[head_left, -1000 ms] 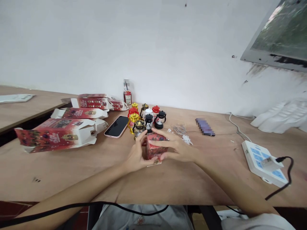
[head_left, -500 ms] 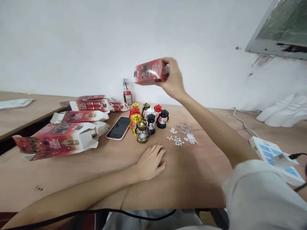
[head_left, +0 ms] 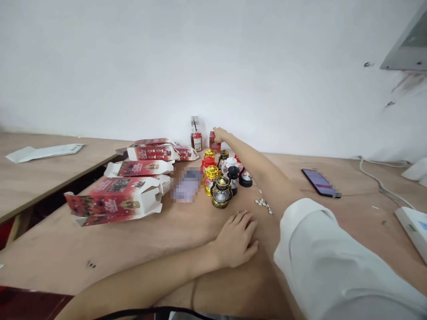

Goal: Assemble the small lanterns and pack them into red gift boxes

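At the foot of the wall, my right hand (head_left: 220, 134) is closed on the top of a small red printed box (head_left: 214, 146), which stands upright behind the lanterns. My left hand (head_left: 236, 240) lies flat on the table (head_left: 160, 249) with fingers slightly spread, holding nothing. Just beyond its fingertips stands a bronze-coloured mini lantern (head_left: 221, 193). Several more mini lanterns cluster there, among them a gold one (head_left: 211, 179), a black one (head_left: 233, 180) and a white one (head_left: 231, 164). My right forearm hides part of the group. Small round button cells (head_left: 263, 204) lie right of the lanterns.
Opened red and white cartons (head_left: 116, 198) lie at left. A phone (head_left: 187, 184) is beside the lanterns, and a black phone (head_left: 320, 182) lies at right. A bottle with dark red contents (head_left: 196, 140) stands by the wall. A white power strip (head_left: 413, 231) sits far right.
My right hand has lowered the red box from mid-air to the table by the wall. My left hand stays resting. The view has shifted, bringing the black phone into sight.
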The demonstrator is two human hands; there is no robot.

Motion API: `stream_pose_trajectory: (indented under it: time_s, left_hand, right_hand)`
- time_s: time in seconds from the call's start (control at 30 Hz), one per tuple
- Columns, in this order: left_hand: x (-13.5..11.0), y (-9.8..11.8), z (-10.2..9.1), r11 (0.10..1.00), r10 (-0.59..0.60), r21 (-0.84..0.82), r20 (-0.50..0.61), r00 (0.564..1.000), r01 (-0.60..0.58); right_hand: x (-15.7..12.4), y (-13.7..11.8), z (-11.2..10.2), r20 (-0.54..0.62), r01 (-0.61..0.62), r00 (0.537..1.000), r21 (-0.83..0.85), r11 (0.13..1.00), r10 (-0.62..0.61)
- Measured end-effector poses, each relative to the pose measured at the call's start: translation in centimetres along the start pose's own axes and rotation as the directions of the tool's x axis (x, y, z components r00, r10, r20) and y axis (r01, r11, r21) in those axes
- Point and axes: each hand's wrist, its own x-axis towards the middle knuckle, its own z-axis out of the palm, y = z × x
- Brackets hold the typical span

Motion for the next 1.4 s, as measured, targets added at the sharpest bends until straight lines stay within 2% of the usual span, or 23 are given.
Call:
stream_pose_trajectory:
  time_s: [0.13, 0.17, 0.2, 0.27, 0.3, 0.33, 0.4, 0.47, 0.5, 0.57, 0.6, 0.7, 0.77, 0.87, 0.97, 1.07, 1.13, 1.17, 1.2, 1.27, 1.33, 1.4]
  left_hand:
    - [0.1, 0.0, -0.1, 1.0, 0.004, -0.004, -0.012, 1.0, -0.004]
    - [0.1, 0.0, -0.2, 1.0, 0.005, -0.008, -0.012, 1.0, -0.005]
    - [0.2, -0.1, -0.3, 1.0, 0.007, -0.018, -0.009, 1.0, -0.007]
    - [0.3, -0.2, -0.6, 0.998, -0.002, -0.059, 0.007, 1.0, 0.003]
    - [0.4, -0.3, -0.8, 0.995, -0.015, -0.094, 0.02, 1.0, 0.017]
    - [0.5, -0.4, -0.9, 0.99, -0.033, -0.138, 0.036, 0.999, 0.037]
    - [0.8, -0.7, -1.3, 0.964, -0.071, -0.251, 0.059, 0.996, 0.084]
    - [0.9, -1.0, -1.5, 0.897, -0.109, -0.425, 0.057, 0.992, 0.123]
    - [1.0, -1.2, -1.5, 0.835, -0.122, -0.534, 0.054, 0.991, 0.132]
    - [1.1, -1.6, -1.5, 0.652, -0.125, -0.748, 0.054, 0.991, 0.124]
    - [1.1, -1.8, -1.5, 0.543, -0.126, -0.832, 0.055, 0.99, 0.116]
    - [0.8, -2.2, -1.1, 0.265, -0.186, -0.955, 0.082, 0.979, 0.131]
    - [0.6, -2.4, -0.7, 0.17, -0.241, -0.972, 0.12, 0.963, 0.164]
    - [0.2, -2.3, -0.4, 0.143, -0.274, -0.977, 0.115, 0.955, 0.159]
    - [0.2, -1.9, -0.5, 0.108, -0.242, -0.989, 0.072, 0.968, 0.101]
    - [0.3, -1.4, -1.1, 0.042, -0.253, -0.997, 0.056, 0.966, 0.069]
    - [0.5, -1.3, -1.3, 0.008, -0.36, -0.999, 0.045, 0.932, 0.051]
    - [0.6, -1.3, -1.4, 0.005, -0.431, -0.999, 0.038, 0.902, 0.045]
    - [0.8, -1.4, -1.5, 0.016, -0.498, -0.999, 0.03, 0.867, 0.044]
    - [1.0, -1.7, -1.7, 0.081, -0.601, -0.995, 0.001, 0.799, 0.062]
    - [1.4, -2.2, -2.0, 0.192, -0.657, -0.976, -0.051, 0.752, 0.102]
    - [1.7, -2.7, -2.3, 0.321, -0.668, -0.936, -0.118, 0.735, 0.142]
  right_hand:
    - [1.0, -0.7, -3.2, 0.07, 0.031, 0.997, -0.046, 0.998, -0.028]
    - [0.5, -1.2, -4.3, 0.055, 0.073, 0.996, -0.061, 0.995, -0.069]
    - [-0.5, -1.9, -5.4, -0.01, 0.168, 0.985, -0.099, 0.981, -0.17]
    - [-3.9, -3.7, -7.3, -0.114, 0.325, 0.934, -0.129, 0.937, -0.34]
    - [-6.2, -4.8, -7.9, -0.114, 0.394, 0.905, -0.137, 0.909, -0.41]
    - [-8.6, -5.8, -8.3, -0.076, 0.456, 0.879, -0.163, 0.875, -0.471]
    - [-13.5, -7.6, -8.3, 0.091, 0.567, 0.821, -0.242, 0.787, -0.563]
    - [-17.6, -8.4, -7.5, 0.208, 0.618, 0.785, -0.302, 0.725, -0.583]
    - [-19.2, -8.5, -7.0, 0.247, 0.628, 0.778, -0.322, 0.708, -0.577]
    - [-21.6, -8.3, -5.9, 0.311, 0.659, 0.752, -0.346, 0.668, -0.581]
    - [-22.6, -8.1, -5.5, 0.308, 0.656, 0.755, -0.369, 0.658, -0.579]
    - [-25.4, -7.6, -4.8, 0.198, 0.617, 0.778, -0.417, 0.667, -0.596]
    - [-27.3, -7.2, -4.7, 0.064, 0.575, 0.788, -0.432, 0.695, -0.612]
    - [-30.3, -6.6, -4.5, -0.14, 0.502, 0.8, -0.376, 0.779, -0.584]
    - [-32.8, -5.8, -3.7, -0.287, 0.465, 0.805, -0.239, 0.852, -0.52]
    - [-34.5, -5.0, -2.2, -0.361, 0.522, 0.755, -0.175, 0.835, -0.548]
    - [-35.1, -4.4, -1.2, -0.392, 0.579, 0.713, -0.139, 0.803, -0.582]
    - [-35.3, -4.1, -0.8, -0.42, 0.574, 0.713, -0.111, 0.812, -0.561]
    - [-35.4, -3.8, -0.6, -0.445, 0.539, 0.735, -0.076, 0.839, -0.512]
    - [-35.3, -3.0, -0.3, -0.435, 0.388, 0.827, -0.015, 0.921, -0.356]
    - [-35.1, -2.3, -0.3, -0.322, 0.178, 0.931, -0.014, 0.984, -0.173]
    - [-34.8, -1.6, -0.3, -0.178, -0.002, 0.984, -0.078, 0.997, -0.012]
